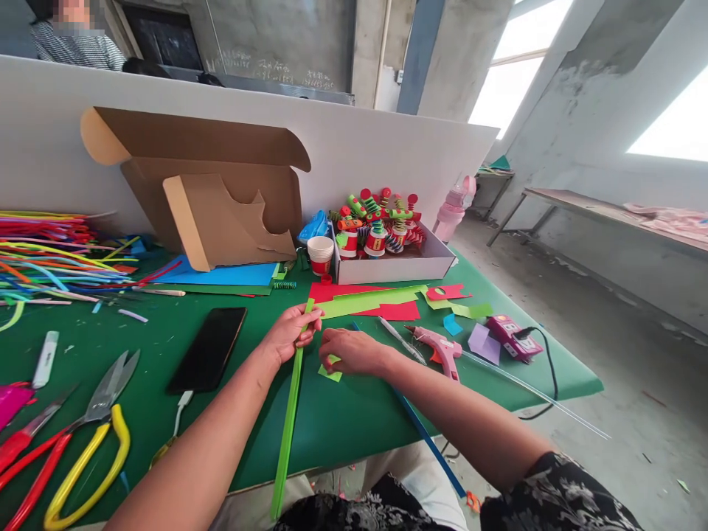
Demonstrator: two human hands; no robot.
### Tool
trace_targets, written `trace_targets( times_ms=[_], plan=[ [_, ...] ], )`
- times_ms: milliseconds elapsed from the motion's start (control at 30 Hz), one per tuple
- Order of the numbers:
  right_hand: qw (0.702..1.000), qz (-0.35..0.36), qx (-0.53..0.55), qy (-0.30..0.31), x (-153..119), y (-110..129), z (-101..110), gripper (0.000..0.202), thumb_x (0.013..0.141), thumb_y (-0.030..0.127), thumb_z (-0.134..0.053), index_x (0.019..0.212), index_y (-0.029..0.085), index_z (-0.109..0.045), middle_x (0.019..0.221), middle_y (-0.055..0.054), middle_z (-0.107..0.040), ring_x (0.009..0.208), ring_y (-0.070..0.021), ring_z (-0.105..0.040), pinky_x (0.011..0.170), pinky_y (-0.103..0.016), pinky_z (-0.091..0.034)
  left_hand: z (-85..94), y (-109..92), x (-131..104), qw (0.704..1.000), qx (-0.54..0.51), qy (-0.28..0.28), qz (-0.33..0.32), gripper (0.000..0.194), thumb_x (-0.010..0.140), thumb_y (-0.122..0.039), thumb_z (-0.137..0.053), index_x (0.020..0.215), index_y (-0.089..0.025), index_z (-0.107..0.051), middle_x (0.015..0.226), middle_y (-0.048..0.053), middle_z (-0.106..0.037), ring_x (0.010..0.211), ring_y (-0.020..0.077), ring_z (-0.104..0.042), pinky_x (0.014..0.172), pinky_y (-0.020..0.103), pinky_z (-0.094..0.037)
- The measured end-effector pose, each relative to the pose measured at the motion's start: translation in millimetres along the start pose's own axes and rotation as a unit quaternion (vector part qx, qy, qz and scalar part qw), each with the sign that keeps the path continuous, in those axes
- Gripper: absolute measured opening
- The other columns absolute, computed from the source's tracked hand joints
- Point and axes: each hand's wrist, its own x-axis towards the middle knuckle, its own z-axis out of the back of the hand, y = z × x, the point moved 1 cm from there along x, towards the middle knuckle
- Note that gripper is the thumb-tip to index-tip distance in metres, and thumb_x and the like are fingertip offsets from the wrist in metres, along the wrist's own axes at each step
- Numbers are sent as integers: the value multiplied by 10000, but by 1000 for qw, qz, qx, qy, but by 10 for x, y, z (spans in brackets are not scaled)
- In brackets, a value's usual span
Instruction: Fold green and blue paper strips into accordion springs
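Between the thumb and fingers of my left hand (293, 332) is a long light-green paper strip (288, 428). Its upper end pokes out above the fingers and its lower end hangs past the table edge toward my lap. Close by on the right, my right hand (351, 350) has its fingers curled downward; whatever they may pinch is hidden. A small green paper piece (330, 373) shows just under those fingertips. Beneath my right wrist runs a blue paper strip (423, 424), reaching over the table's front edge.
Red and green paper sheets (381, 299) lie ahead. To the right are a pen (403, 341), a pink glue gun (439, 348) and a purple box with a cable (512, 338). Leftward are a phone (209, 350) and scissors (102, 420). Behind stands a box of paper-cup figures (387, 271).
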Motion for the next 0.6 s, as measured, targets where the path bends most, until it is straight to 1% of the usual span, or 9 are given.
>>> trace_targets(
  times_ms=[100, 167, 233, 333, 400, 433, 467, 533, 600],
  plan=[
    [1000, 27, 5, -1, -14, -28, 45, 350, 751, 188, -753, 1069, 208, -608, 1102, -56, -549, 996, -207, -586, 759, -282, -459, 3, -1, 1, 1000, -2, -8, 1, 283, 648, -338, -753, 744, -144, -570, 547, -28, -562, 327, 19, -297, 326, 161, -148],
    [999, 44, 9, 11, -30, -36, 85, 406, 743, 148, -751, 1113, 197, -590, 1127, -66, -546, 1010, -212, -584, 788, -291, -457, 2, 1, 0, 1000, -3, -8, 2, 283, 650, -339, -751, 747, -143, -571, 549, -27, -563, 327, 19, -299, 328, 162, -143],
    [999, 46, 9, 24, -44, -32, 119, 336, 757, 139, -736, 1064, 190, -609, 1099, -60, -552, 1016, -216, -580, 774, -286, -454, -2, 3, 0, 1000, -4, -2, 2, 283, 647, -335, -754, 747, -142, -572, 546, -30, -559, 325, 18, -299, 331, 162, -138],
    [999, 37, 3, 40, -61, -10, 140, 111, 798, 137, -689, 888, 182, -643, 1050, -48, -557, 1010, -212, -582, 732, -272, -453, -7, 5, 0, 1000, -5, 7, 4, 280, 638, -319, -760, 738, -143, -568, 543, -32, -559, 322, 16, -297, 333, 161, -137],
    [998, 31, -6, 46, -73, 3, 139, 55, 816, 131, -663, 833, 180, -643, 1047, -48, -561, 1016, -212, -585, 726, -272, -457, -8, 5, 1, 1000, -6, 8, 4, 277, 637, -313, -759, 735, -142, -565, 545, -29, -563, 320, 14, -296, 333, 161, -137],
    [999, 25, -11, 41, -79, 7, 136, 73, 813, 141, -673, 864, 182, -643, 1057, -52, -563, 1021, -215, -586, 730, -276, -462, -8, 5, 1, 1000, -6, 8, 4, 276, 637, -312, -758, 733, -141, -563, 546, -27, -564, 320, 15, -298, 333, 161, -136],
    [999, 18, -17, 33, -84, 11, 133, 145, 801, 164, -697, 931, 185, -637, 1072, -58, -566, 1025, -221, -589, 738, -284, -468, -8, 4, 2, 1000, -6, 7, 3, 277, 636, -312, -758, 731, -141, -561, 545, -26, -564, 320, 15, -300, 333, 161, -135],
    [999, -4, -34, 14, -87, 18, 124, 350, 761, 234, -757, 1068, 182, -597, 1100, -79, -574, 1019, -239, -600, 752, -303, -479, -7, 5, 3, 1000, -6, 6, 2, 281, 626, -309, -760, 726, -141, -558, 539, -27, -560, 321, 17, -305, 331, 160, -137],
    [998, -38, -57, 9, -81, 31, 107, 408, 747, 290, -774, 1084, 163, -583, 1093, -100, -591, 987, -249, -617, 753, -313, -484, -6, 9, 6, 1000, -6, 6, 2, 282, 618, -307, -760, 718, -143, -554, 535, -29, -559, 321, 17, -304, 329, 159, -142]
  ],
)
